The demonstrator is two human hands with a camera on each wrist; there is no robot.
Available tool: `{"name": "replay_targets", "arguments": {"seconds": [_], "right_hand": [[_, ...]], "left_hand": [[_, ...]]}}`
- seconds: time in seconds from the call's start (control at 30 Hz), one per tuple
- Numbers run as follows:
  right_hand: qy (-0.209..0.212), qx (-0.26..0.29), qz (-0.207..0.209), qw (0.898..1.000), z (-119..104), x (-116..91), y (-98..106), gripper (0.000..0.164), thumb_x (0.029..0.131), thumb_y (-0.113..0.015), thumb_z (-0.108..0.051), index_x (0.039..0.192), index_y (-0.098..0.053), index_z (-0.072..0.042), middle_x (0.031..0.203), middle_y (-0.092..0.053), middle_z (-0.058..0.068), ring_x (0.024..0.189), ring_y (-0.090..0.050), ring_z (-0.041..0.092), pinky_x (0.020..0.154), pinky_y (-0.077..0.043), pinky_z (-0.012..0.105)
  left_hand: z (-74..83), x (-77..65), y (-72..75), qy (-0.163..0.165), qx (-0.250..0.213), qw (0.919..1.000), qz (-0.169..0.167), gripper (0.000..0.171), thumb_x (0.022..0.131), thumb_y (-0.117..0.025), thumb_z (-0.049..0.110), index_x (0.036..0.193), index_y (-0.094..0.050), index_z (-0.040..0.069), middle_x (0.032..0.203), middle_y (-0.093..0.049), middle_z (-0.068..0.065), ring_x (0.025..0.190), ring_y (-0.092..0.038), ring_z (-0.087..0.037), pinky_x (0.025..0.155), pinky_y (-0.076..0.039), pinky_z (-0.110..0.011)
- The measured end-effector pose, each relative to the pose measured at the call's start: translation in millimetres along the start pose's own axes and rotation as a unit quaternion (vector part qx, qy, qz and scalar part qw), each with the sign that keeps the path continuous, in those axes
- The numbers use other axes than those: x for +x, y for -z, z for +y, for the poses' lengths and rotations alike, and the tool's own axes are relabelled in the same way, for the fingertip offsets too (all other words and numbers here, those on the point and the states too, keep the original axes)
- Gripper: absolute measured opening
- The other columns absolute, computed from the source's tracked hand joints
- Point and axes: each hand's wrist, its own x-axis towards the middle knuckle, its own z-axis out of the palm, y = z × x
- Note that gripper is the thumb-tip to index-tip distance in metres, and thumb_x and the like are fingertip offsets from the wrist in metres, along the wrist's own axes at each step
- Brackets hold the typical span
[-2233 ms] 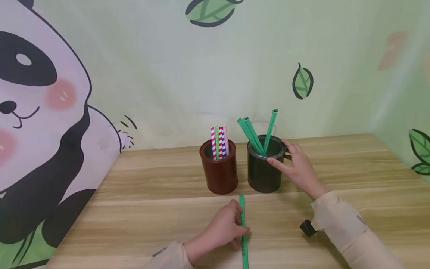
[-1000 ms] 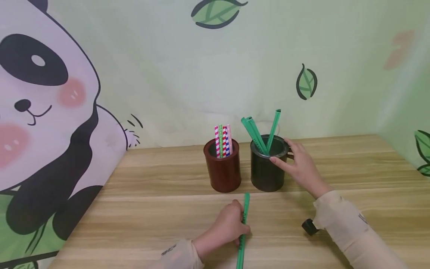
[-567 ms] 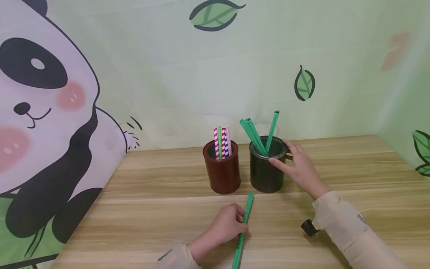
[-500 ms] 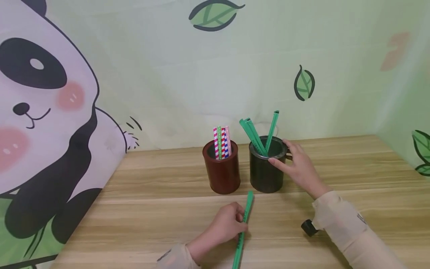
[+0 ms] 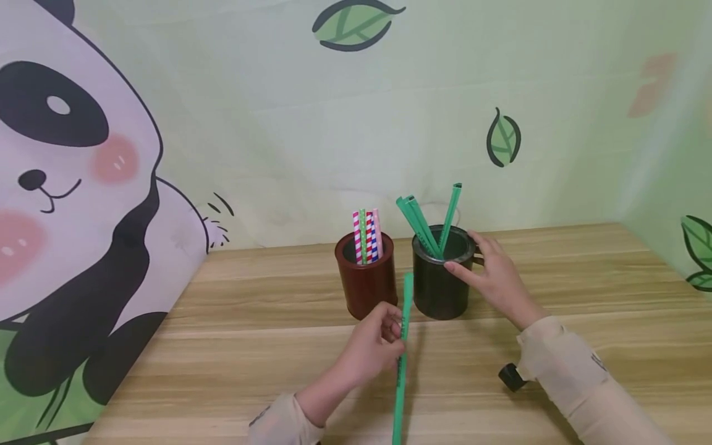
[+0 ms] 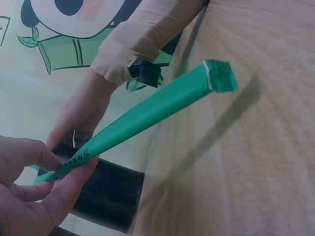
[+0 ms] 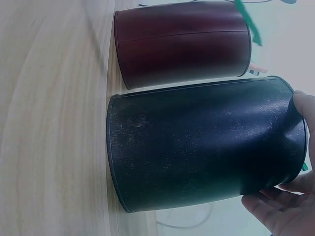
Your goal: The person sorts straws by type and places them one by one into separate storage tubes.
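Observation:
My left hand (image 5: 369, 346) pinches a green paper-wrapped straw (image 5: 402, 371) between thumb and fingers. The straw stands off the table, its top end in front of the gap between two cups; in the left wrist view dark printing marks the wrapper (image 6: 147, 115). My right hand (image 5: 495, 275) grips a black cup (image 5: 440, 290) at its rim, thumb on the near side and fingers on the far right. Several green wrapped straws (image 5: 423, 232) lean inside that cup. Left of it stands a dark red cup (image 5: 367, 287) with several striped and dotted paper straws (image 5: 367, 238).
Both cups stand upright on a wood-grain table (image 5: 250, 346), near the back wall (image 5: 278, 154) printed with leaves and a panda. A small black device (image 5: 512, 377) sits at my right wrist. The cups are close side by side, with a narrow gap.
My left hand has lifted the green straw from the table and moved it forward, toward the cups. The right hand keeps its hold on the black cup; both cups have stayed put.

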Motion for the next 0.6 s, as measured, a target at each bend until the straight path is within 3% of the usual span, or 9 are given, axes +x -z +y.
{"name": "replay_targets", "arguments": {"seconds": [0.13,0.37,0.6], "right_hand": [[0.001,0.004,0.000,1.000,-2,-1,1,0.083,0.090,-0.063,-0.044,0.149,-0.024,0.001,0.148,-0.032,0.027,0.130,-0.041,0.044,0.105,-0.041,0.056],[0.002,0.007,0.002,1.000,-4,-2,2,0.082,0.091,-0.063,-0.041,0.149,-0.025,0.002,0.148,-0.032,0.028,0.131,-0.041,0.044,0.106,-0.040,0.055],[0.002,0.006,0.003,1.000,-4,-1,2,0.081,0.091,-0.063,-0.041,0.148,-0.025,0.002,0.147,-0.033,0.027,0.131,-0.042,0.043,0.106,-0.041,0.055]], "left_hand": [[7.0,1.7,4.3,-0.024,0.005,0.9997,0.005,0.033,0.086,-0.060,-0.006,0.117,-0.048,0.001,0.093,-0.052,-0.012,0.079,-0.052,-0.014,0.056,-0.055,-0.028],[20.7,9.4,12.6,-0.080,0.021,0.9962,0.026,0.033,0.088,-0.058,-0.006,0.119,-0.047,0.000,0.095,-0.053,-0.017,0.080,-0.053,-0.015,0.059,-0.050,-0.016],[35.2,16.7,20.1,-0.119,0.017,0.9913,0.054,0.037,0.087,-0.058,-0.008,0.120,-0.044,0.002,0.095,-0.053,-0.017,0.078,-0.054,-0.015,0.062,-0.051,-0.016]]}}
